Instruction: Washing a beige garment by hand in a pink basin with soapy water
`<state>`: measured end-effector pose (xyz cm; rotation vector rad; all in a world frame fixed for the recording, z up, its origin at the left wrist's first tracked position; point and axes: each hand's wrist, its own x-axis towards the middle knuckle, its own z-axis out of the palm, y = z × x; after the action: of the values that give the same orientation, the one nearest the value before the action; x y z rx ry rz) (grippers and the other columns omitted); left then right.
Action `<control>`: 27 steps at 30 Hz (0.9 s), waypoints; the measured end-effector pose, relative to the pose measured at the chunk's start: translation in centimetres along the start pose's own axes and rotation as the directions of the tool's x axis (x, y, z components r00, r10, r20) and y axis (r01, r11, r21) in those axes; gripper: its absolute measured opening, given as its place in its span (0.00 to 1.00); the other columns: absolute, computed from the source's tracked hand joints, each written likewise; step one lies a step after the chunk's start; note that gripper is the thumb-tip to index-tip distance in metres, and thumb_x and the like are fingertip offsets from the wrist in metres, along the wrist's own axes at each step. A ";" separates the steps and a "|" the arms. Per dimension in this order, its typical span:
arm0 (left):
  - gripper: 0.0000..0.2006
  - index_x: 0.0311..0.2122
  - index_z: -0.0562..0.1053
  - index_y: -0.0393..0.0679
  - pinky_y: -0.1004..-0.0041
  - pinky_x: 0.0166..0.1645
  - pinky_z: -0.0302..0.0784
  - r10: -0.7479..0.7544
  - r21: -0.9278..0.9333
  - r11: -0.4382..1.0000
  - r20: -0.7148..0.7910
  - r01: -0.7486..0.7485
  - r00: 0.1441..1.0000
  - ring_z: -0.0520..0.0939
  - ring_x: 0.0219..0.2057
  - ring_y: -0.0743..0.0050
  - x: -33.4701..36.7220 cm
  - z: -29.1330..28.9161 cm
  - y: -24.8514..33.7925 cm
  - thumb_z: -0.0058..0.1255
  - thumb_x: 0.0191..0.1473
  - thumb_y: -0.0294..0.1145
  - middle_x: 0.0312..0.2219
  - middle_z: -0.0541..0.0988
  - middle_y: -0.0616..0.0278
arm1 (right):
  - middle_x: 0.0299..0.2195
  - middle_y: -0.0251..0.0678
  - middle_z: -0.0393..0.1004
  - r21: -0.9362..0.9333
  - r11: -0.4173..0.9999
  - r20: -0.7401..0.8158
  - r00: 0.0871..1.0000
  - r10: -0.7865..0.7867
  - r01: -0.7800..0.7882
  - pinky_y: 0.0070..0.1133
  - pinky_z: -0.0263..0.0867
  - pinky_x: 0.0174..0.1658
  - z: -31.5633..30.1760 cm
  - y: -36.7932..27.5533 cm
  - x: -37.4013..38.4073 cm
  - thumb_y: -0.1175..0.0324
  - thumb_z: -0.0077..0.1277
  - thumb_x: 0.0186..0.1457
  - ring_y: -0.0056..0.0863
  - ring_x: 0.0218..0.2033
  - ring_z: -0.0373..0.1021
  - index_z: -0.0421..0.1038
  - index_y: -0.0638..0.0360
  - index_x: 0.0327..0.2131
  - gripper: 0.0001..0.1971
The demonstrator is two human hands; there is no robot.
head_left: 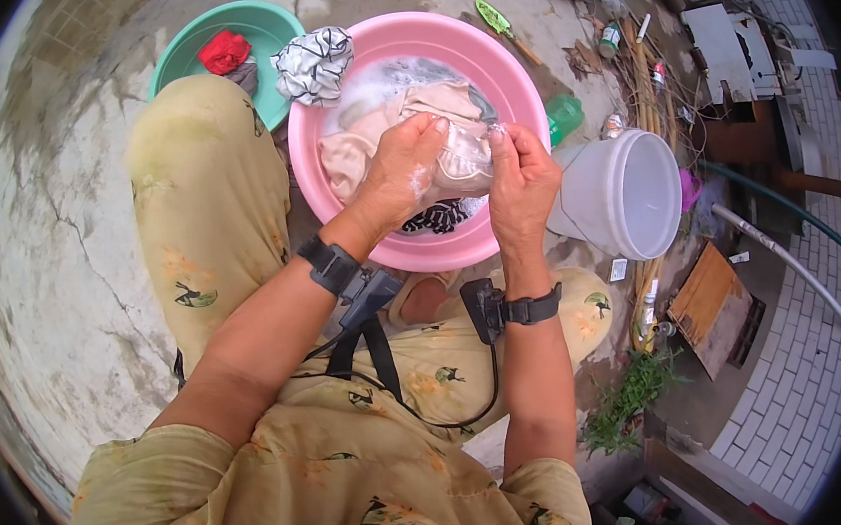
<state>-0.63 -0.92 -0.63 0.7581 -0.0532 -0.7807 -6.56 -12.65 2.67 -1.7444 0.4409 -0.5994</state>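
Note:
Over a pink basin (513, 66) of sudsy water, both my hands grip a wet, pale pink garment (352, 163). My left hand (407, 164), with suds on its back, is closed on the cloth near the basin's middle. At the right, my right hand (521, 176) pinches the garment's edge between thumb and fingers, and a stretch of it spans the two hands. The rest of the garment lies in the basin. A black-and-white striped cloth (437, 218) shows below my hands. On the basin's upper left rim rests a bunched white cloth with dark lines (314, 67).
A green basin (168, 60) holding a red cloth (224, 53) stands at the far left. A white bucket (589, 183) lies tipped to the right, beside a green plastic bottle (564, 118). A green brush (494, 18) lies beyond the pink basin. Sticks and litter cover the ground rightward.

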 end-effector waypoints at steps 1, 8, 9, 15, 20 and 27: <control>0.13 0.41 0.69 0.36 0.80 0.40 0.70 0.073 0.259 0.964 -0.034 -0.062 0.997 0.73 0.33 0.83 0.4 -0.7 -0.5 0.38 0.61 0.35 0.33 0.74 0.65 | 0.21 0.34 0.69 -0.195 0.971 0.034 0.990 -0.135 0.139 0.18 0.62 0.27 1.0 -0.4 -0.5 0.76 0.50 0.52 0.21 0.22 0.66 0.70 0.64 0.28 0.02; 0.16 0.31 0.70 0.36 0.77 0.30 0.66 0.188 0.451 0.884 -0.103 -0.122 0.977 0.68 0.25 0.80 -0.8 1.9 -0.5 0.34 0.61 0.37 0.23 0.71 0.66 | 0.16 0.39 0.65 -0.593 0.769 0.104 0.969 -0.222 0.240 0.27 0.59 0.20 2.8 -0.3 0.9 0.77 0.52 0.47 0.37 0.15 0.62 0.63 0.61 0.18 0.09; 0.16 0.31 0.71 0.37 0.77 0.30 0.66 0.094 0.299 0.953 -0.164 -0.042 0.982 0.68 0.25 0.80 -0.8 2.1 -0.3 0.35 0.61 0.38 0.24 0.71 0.65 | 0.16 0.40 0.65 -0.584 0.746 0.087 0.938 -0.336 0.322 0.28 0.59 0.19 3.2 0.2 0.6 0.73 0.51 0.49 0.39 0.15 0.63 0.62 0.60 0.16 0.12; 0.15 0.36 0.72 0.40 0.80 0.31 0.69 -0.022 0.074 0.996 -0.257 0.043 0.966 0.72 0.28 0.83 -0.3 1.5 -0.7 0.43 0.58 0.42 0.28 0.73 0.67 | 0.15 0.43 0.66 -0.554 0.740 0.141 0.919 -0.367 0.381 0.30 0.60 0.20 3.8 -0.4 -0.3 0.71 0.47 0.53 0.41 0.16 0.65 0.63 0.61 0.17 0.13; 0.17 0.38 0.72 0.38 0.79 0.35 0.70 -0.079 0.051 0.994 -0.275 0.096 0.958 0.73 0.31 0.81 0.1 0.7 -0.3 0.43 0.58 0.44 0.30 0.74 0.65 | 0.13 0.43 0.64 -0.476 0.735 0.168 0.870 -0.463 0.483 0.31 0.59 0.19 5.0 -0.3 -1.8 0.71 0.47 0.54 0.42 0.14 0.63 0.64 0.61 0.18 0.12; 0.18 0.41 0.70 0.36 0.77 0.39 0.73 -0.140 0.017 0.989 -0.176 0.145 0.974 0.75 0.34 0.78 -0.2 2.0 1.6 0.43 0.58 0.44 0.35 0.74 0.62 | 0.15 0.32 0.65 -0.276 0.961 -0.043 0.999 -0.014 0.002 0.20 0.59 0.22 2.0 0.1 1.1 0.66 0.45 0.58 0.21 0.17 0.60 0.65 0.64 0.19 0.17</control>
<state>-0.36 -1.24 1.92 0.8631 0.1487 -0.8481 -4.51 -11.75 2.38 -2.0012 0.5710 -0.6055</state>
